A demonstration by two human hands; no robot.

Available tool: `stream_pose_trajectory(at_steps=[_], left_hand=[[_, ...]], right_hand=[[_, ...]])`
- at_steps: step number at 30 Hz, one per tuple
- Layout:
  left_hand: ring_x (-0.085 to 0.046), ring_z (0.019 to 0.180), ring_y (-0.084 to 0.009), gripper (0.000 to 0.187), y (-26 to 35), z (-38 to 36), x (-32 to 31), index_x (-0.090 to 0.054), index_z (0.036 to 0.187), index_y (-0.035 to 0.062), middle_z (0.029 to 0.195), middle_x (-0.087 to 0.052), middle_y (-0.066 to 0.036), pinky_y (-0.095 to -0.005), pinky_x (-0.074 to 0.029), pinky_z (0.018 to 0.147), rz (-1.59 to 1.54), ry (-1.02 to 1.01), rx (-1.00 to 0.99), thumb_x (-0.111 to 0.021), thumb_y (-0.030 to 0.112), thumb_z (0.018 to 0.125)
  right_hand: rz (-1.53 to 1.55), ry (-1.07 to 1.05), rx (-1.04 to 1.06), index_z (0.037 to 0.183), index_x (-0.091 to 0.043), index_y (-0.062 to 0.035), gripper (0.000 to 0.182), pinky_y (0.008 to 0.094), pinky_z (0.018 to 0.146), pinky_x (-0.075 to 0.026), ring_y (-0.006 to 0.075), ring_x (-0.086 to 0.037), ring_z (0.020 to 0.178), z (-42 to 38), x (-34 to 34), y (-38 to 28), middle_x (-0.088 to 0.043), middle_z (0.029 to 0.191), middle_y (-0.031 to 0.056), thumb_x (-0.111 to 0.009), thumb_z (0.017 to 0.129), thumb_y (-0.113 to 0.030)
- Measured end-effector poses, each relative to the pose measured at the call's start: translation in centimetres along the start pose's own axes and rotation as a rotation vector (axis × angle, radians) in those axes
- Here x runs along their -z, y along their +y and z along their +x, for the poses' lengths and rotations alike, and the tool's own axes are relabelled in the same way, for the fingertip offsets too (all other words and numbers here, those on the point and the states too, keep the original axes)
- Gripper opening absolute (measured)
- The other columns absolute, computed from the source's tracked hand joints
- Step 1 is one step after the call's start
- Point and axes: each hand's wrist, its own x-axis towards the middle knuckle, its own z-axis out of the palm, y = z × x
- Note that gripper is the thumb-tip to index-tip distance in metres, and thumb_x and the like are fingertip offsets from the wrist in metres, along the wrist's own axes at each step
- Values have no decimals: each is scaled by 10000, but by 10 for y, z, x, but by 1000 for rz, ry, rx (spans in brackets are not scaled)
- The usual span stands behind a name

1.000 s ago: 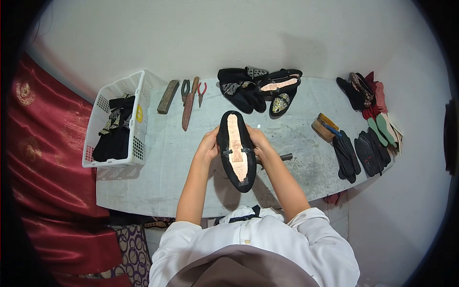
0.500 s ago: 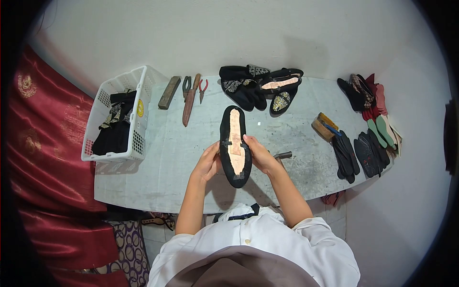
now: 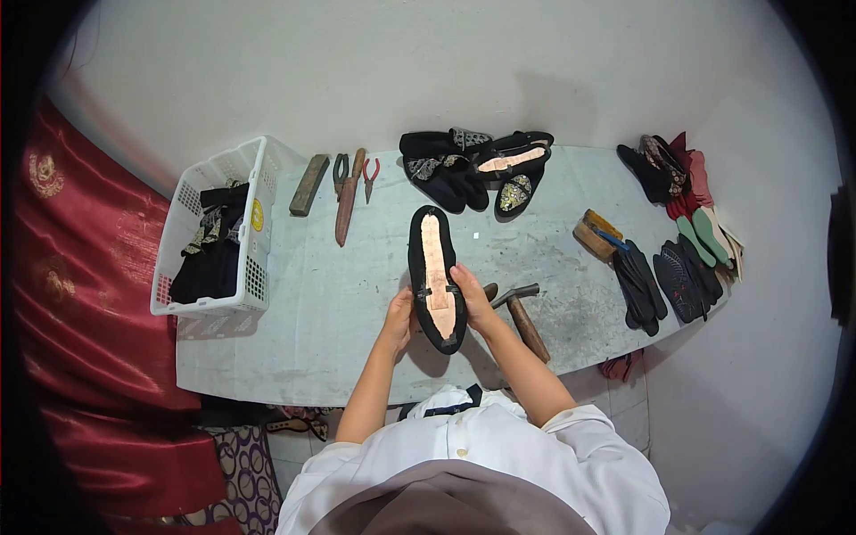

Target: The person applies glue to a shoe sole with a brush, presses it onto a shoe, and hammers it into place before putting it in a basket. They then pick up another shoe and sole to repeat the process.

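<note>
A black shoe upper with a pale tan inner sole strip (image 3: 434,259) is held upright over the table, its underside facing me. My left hand (image 3: 399,319) grips its left edge low down, and my right hand (image 3: 471,294) holds the right edge, thumb on the black rim. The fingers behind the shoe are hidden. Just right of my right hand lies a hammer (image 3: 528,328) on the table. Beyond the shoe sit more black shoes with silver and gold decoration (image 3: 443,169).
A white basket (image 3: 254,241) of black pieces stands left on the table (image 3: 303,348). Near it are a worn block (image 3: 308,185), a knife (image 3: 347,205) and red-handled pliers (image 3: 370,178). Rightward lie a yellow-brown brush (image 3: 596,234), black soles (image 3: 638,290) and green insoles (image 3: 709,234).
The view has shifted slightly. The shoe and both hands sit a little lower and nearer, and more of the hammer shows beside my right arm. Both hands keep their hold.
</note>
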Motion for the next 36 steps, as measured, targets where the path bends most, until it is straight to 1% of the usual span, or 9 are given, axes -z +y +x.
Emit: stream_pose_trajectory(at_steps=[6,9,12,15,19,25,31,32,36], left_hand=[[-588,876,-85,365,-2,14,9,-561,1099,40,988,-625,-8,-243,-479,796,183,33,23,-497,361,938],[-576,848,-68,341,8,6,5,-564,1087,45,950,-620,8,-226,-469,760,209,33,16,-491,347,946],[-581,888,-75,356,15,0,13,-533,1167,61,995,-616,17,-246,-481,771,234,-10,82,-500,337,946],[-569,857,-70,413,22,-10,13,-475,1260,103,1019,-600,31,-240,-466,730,279,-48,138,-507,361,938],[-521,750,-61,386,41,-22,-9,-408,1327,173,1015,-567,50,-214,-407,640,455,24,176,-487,264,960],[-497,698,-70,357,38,-24,-10,-425,1249,144,823,-519,34,-225,-406,607,492,90,198,-406,68,901],[-451,588,-59,233,40,-36,-12,-451,1142,113,738,-480,11,-201,-370,528,392,177,44,-450,96,910],[-433,560,-49,130,45,-40,-15,-474,1052,99,691,-463,19,-194,-354,506,396,178,28,-464,120,923],[-383,524,-27,68,52,-58,-17,-499,967,72,630,-428,43,-187,-301,465,445,43,-32,-478,128,934]], right_hand=[[-147,33,24,1136,-461,-34,360,238,754,-485,81,-596,802,0,0,-6,-616,965,21,-591,909,-282],[-552,212,5,1183,-445,-27,421,295,800,-472,131,-568,930,-7,-7,-19,-580,1012,77,-623,881,-261],[-1272,435,605,1227,-437,-28,477,374,910,-419,242,-528,1075,-21,-35,-42,-538,1141,161,-641,847,-231],[-1536,379,871,1278,-416,-19,564,413,1005,-340,333,-420,1227,-28,-74,-58,-448,1306,194,-643,806,-228],[-1852,262,706,1384,-352,-46,663,481,1056,-268,314,-320,1328,-19,-90,-19,-365,1426,138,-572,844,-363],[-1903,332,695,1407,-329,-74,666,503,1059,-259,239,-275,1360,-18,-92,-12,-322,1462,80,-518,863,-409],[-1901,291,666,1407,-326,-81,621,522,1061,-241,260,-270,1359,-36,-87,-10,-308,1470,68,-503,884,-366],[-1917,280,627,1403,-338,-89,612,528,1062,-233,263,-270,1359,-46,-84,-6,-311,1470,61,-502,887,-373],[-1860,215,549,1393,-369,-111,574,523,1089,-174,293,-255,1365,-99,-70,5,-312,1469,71,-505,894,-360]])
